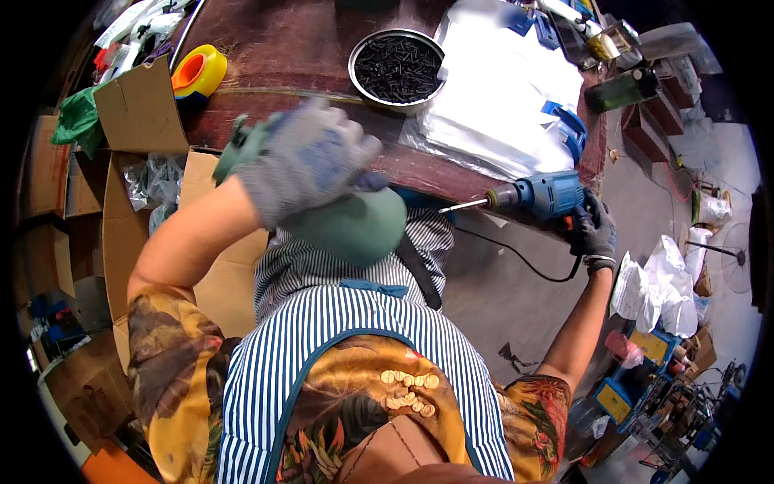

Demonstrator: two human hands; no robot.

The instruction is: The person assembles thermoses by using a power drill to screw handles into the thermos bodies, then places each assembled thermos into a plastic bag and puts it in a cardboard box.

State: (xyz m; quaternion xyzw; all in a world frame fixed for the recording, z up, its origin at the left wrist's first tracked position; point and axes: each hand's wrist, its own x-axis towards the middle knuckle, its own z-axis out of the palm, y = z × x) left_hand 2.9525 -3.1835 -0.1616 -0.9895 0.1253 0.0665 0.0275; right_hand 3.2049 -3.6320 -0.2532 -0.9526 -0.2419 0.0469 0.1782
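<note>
One shirt (343, 371), two gloved hands (310, 165) (597, 230), one drill (548, 195)

The blurred left hand (310, 161) angles inward, elbow (161, 274) bent; the right hand (597, 232) curls closed, arm (576, 327) outstretched.

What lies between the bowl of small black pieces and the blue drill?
A stack of white sheets lies between the bowl and the drill, as the head view shows.

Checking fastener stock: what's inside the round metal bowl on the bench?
The bowl holds a heap of small, thin black pieces, probably screws. They cover its floor, so the bottom and anything beneath the top layer can't be seen.
</note>
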